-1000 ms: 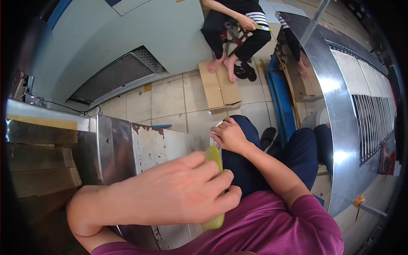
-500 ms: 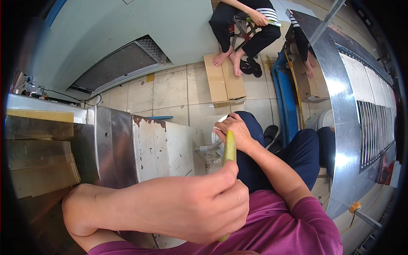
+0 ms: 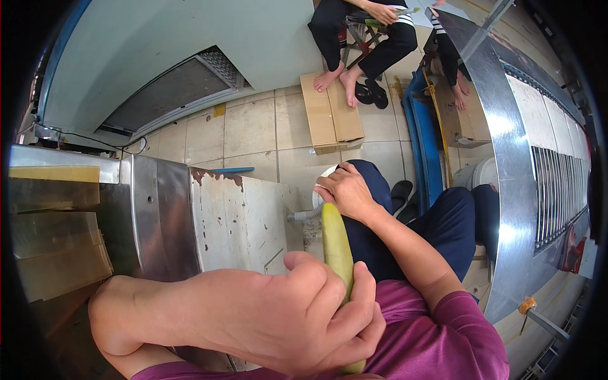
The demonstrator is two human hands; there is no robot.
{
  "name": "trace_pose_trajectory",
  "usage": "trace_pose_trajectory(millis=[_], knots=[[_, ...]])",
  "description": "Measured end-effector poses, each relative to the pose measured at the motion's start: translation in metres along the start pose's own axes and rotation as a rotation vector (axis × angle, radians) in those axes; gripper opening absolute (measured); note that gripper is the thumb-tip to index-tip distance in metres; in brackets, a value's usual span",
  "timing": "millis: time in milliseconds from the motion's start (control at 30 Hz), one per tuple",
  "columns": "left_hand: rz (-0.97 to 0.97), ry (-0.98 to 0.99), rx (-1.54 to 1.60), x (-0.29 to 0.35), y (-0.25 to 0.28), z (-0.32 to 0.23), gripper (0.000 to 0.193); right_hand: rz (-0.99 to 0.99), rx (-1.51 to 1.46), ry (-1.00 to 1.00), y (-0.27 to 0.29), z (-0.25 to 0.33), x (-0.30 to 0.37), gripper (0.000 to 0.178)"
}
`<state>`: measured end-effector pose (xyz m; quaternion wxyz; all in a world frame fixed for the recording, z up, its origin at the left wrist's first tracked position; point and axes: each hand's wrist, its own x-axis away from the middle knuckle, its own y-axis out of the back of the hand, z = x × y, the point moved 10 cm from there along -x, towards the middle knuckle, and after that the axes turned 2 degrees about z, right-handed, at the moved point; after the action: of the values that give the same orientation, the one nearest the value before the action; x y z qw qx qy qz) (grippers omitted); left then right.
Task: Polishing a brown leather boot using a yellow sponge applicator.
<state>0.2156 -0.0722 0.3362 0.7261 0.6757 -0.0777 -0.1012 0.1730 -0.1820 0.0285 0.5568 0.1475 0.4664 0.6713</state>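
Close in front of me, my left hand (image 3: 316,310) is closed round a long, tapered yellow-green vegetable (image 3: 337,244), whose kind I cannot make out. Its rounded tip points up and away, and its lower end shows below my fingers. Farther off, my right hand (image 3: 348,192) rests over my raised knee with its fingers bent and close together. A white round container (image 3: 324,174) is just beyond those fingertips. Whatever the right fingers hold, if anything, is hidden.
A cardboard box (image 3: 332,120) lies on the tiled floor under a seated person's bare feet; that person's hand (image 3: 383,12) holds something long and green. Black slippers (image 3: 372,94) lie beside it. A rusty white cabinet (image 3: 240,234) stands left, a metal machine (image 3: 516,183) right.
My left hand has turned and shifted its grip, so more of the vegetable shows, and its tip has moved slightly left and nearer. My right hand stays at the knee.
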Motion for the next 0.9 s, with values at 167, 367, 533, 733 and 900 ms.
trace_pose_trajectory(millis=[167,367,533,733,900], knots=[[-0.052,-0.098,-0.163,0.002,-0.001,-0.01,0.024,0.011,0.01,-0.005,-0.003,-0.001,0.0,0.018],[-0.247,-0.02,-0.223,0.023,-0.014,-0.044,0.026,-0.009,-0.005,-0.008,0.001,-0.002,-0.001,0.017],[-0.186,-0.126,-0.277,0.011,0.013,-0.02,0.033,0.01,0.007,0.0,-0.003,0.001,0.0,0.018],[-0.629,0.489,-0.11,0.022,0.007,-0.014,0.032,0.021,-0.011,-0.024,-0.002,-0.003,0.001,0.016],[-0.239,-0.251,-0.571,0.015,0.024,-0.024,0.035,0.039,-0.009,-0.014,-0.004,0.002,-0.002,0.016]])
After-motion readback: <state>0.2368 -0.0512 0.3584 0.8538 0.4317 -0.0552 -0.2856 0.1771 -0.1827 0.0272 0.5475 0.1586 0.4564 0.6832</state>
